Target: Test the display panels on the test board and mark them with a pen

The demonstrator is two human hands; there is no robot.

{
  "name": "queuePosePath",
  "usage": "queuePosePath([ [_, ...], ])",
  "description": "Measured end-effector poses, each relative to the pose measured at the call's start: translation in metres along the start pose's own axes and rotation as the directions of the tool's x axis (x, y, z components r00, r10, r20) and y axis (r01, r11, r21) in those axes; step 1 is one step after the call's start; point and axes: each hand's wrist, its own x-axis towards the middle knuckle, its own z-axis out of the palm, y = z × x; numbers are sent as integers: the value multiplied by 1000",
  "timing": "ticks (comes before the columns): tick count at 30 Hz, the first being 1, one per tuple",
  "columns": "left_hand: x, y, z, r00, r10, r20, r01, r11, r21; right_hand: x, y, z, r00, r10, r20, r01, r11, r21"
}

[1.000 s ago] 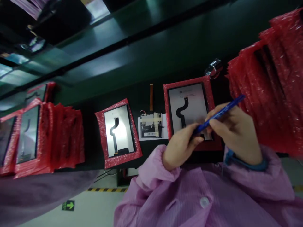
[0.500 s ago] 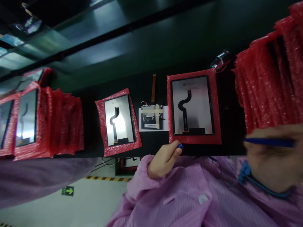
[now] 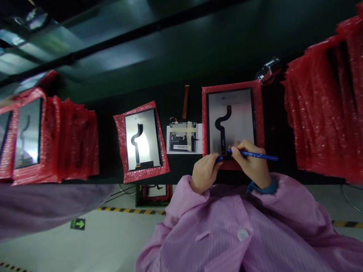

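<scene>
In front of me lies a display panel (image 3: 239,121) with a black S-shaped ribbon cable (image 3: 222,132), on a red bubble-wrap sleeve (image 3: 258,113). Between the fingers of my right hand (image 3: 254,166) is a blue marker pen (image 3: 265,156), held nearly flat. Its tip meets the panel's lower edge, right of the cable's end. My left hand (image 3: 204,173) is closed at the lower left corner, pinching a small blue pen cap (image 3: 219,159). The two hands are close together but apart.
To the left are another panel (image 3: 144,139) on red wrap and a small circuit assembly (image 3: 183,136) with tape. An orange flex strip (image 3: 185,102) lies behind. Red bubble-wrap stacks (image 3: 317,109) stand right and left. A shiny metallic object (image 3: 268,70) sits behind the front panel.
My right hand has come in from the far right with the marker pen and now rests at the panel's lower edge. The left hand keeps the cap near the same corner.
</scene>
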Motion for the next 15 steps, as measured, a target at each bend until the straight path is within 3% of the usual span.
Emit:
queuePosePath([
  [6,1,1,1,1000,2,-4,-2,1000,8,2,3,4,998,-53,-16,52,998,-46],
  [10,1,1,0,1000,5,-23,-5,1000,14,-2,-2,3,999,1,-37,-1,1000,3],
  [13,1,1,-2,1000,-13,-1,13,1000,2,-13,-19,-16,991,64,-118,-45,986,162],
  [15,1,1,-2,1000,-18,8,18,1000,-9,-24,-31,-47,978,-25,-208,70,975,213],
])
